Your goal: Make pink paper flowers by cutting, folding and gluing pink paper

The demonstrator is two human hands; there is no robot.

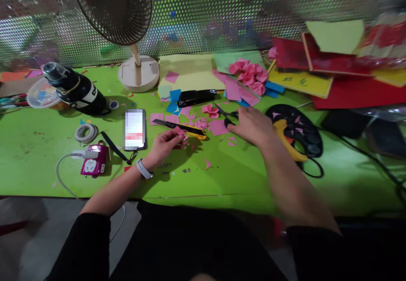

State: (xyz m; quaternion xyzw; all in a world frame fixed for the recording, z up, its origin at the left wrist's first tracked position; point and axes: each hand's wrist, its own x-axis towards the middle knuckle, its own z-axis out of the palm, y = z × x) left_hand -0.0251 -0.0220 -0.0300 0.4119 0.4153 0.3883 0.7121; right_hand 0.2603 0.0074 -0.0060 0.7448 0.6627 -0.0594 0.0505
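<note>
My left hand (164, 146) pinches a small piece of pink paper (180, 132) just in front of a yellow and black utility knife (187, 129). To the right, my right hand (250, 124) is closed around the handles of black scissors (223, 112), whose blades point toward the far left. A pink paper flower (210, 111) lies by the blade tips. Close to the scissors rests a flat pink paper square (218, 127). Pink offcuts (201, 123) are scattered between my hands. Behind them sits a black stapler (197, 97).
A fan (138, 73) stands at the back, with a bunch of pink paper flowers (249, 74) to its right. On the left are a phone (134, 129), a dark bottle (84, 95), a tape roll (85, 133) and a purple power adapter (94, 161). A black palette (312, 124) lies right.
</note>
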